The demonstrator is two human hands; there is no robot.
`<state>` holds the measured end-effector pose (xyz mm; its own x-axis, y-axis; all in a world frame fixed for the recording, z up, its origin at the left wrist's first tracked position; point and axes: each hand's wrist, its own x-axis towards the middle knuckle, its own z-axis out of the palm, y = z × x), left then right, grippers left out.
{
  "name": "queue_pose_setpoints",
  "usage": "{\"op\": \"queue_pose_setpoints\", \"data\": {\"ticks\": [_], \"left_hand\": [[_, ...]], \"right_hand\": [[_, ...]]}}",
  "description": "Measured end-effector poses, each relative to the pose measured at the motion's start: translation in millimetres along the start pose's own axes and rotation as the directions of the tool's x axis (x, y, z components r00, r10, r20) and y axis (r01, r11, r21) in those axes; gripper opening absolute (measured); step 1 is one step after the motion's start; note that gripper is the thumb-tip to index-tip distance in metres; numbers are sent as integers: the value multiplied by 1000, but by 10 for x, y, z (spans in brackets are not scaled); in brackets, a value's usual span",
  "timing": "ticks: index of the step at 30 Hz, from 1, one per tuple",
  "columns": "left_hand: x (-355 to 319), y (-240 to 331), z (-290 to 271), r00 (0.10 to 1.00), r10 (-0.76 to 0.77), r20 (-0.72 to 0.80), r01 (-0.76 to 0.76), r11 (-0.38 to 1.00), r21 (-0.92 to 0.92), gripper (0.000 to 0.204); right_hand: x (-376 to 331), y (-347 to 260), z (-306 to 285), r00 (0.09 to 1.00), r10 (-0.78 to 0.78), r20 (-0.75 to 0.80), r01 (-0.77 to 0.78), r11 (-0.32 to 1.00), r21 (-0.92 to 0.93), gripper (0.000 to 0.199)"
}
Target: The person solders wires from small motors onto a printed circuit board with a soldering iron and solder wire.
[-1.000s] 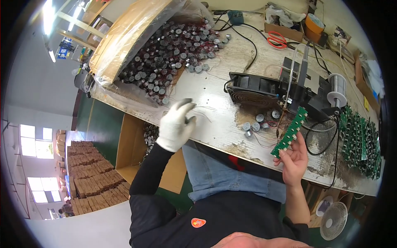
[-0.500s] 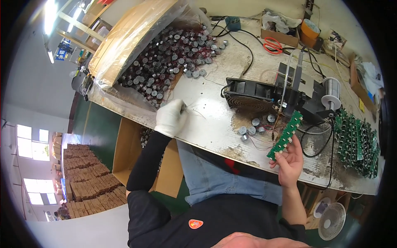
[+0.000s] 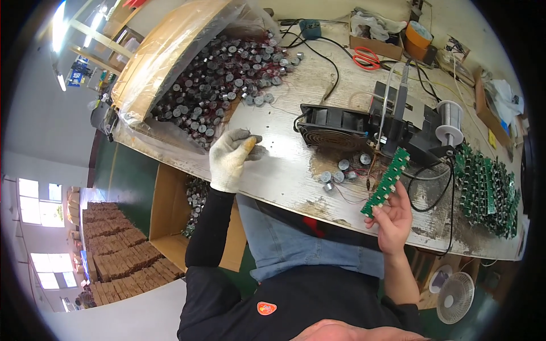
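My right hand (image 3: 393, 224) is bare and grips a narrow green circuit board (image 3: 387, 183) near its lower end. The strip slants upward beside the soldering machine (image 3: 398, 122). On the left, my gloved left hand (image 3: 228, 162) is raised over the table's front edge, its grey-tipped fingers apart and nothing visible between them. A big heap of small round silver parts with thin red wires (image 3: 222, 79) lies beyond that hand. Several more loose round parts (image 3: 344, 165) sit left of the board, below a black fan (image 3: 334, 125).
Stacked green boards (image 3: 486, 193) stand at the right, near a solder wire spool (image 3: 450, 119). Red-handled scissors (image 3: 365, 58) and cables lie at the back. A cardboard box (image 3: 170, 213) with round parts is below the table's left edge. A white fan (image 3: 455, 297) stands lower right.
My left hand has turned and its fingers have spread; the thin wires beside it no longer show. The right hand keeps the board in nearly the same place. The whole view has shifted slightly.
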<state>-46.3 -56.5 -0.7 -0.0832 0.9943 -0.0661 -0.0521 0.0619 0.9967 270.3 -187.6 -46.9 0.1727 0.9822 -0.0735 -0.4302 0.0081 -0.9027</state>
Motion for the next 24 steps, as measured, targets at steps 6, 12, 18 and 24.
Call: {"op": "queue_pose_setpoints", "data": {"ticks": [6, 12, 18, 24], "left_hand": [[-278, -111, 270, 996, -47, 71, 52, 997, -63, 30], [-535, -114, 594, 977, -49, 209, 36, 997, 64, 26], [-835, -206, 938, 952, -124, 280, 105, 991, 81, 25], [-937, -170, 1221, 905, -235, 355, 186, 968, 166, 14]], "right_hand": [[-4, -14, 30, 1000, 4, 8, -4, 1000, 14, 68], [-16, -7, 18, 1000, 5, 9, -5, 1000, 21, 68], [4, -1, 62, 1000, 3, 2, -3, 999, 39, 68], [43, -29, 57, 999, 37, 18, -37, 999, 29, 68]]}}
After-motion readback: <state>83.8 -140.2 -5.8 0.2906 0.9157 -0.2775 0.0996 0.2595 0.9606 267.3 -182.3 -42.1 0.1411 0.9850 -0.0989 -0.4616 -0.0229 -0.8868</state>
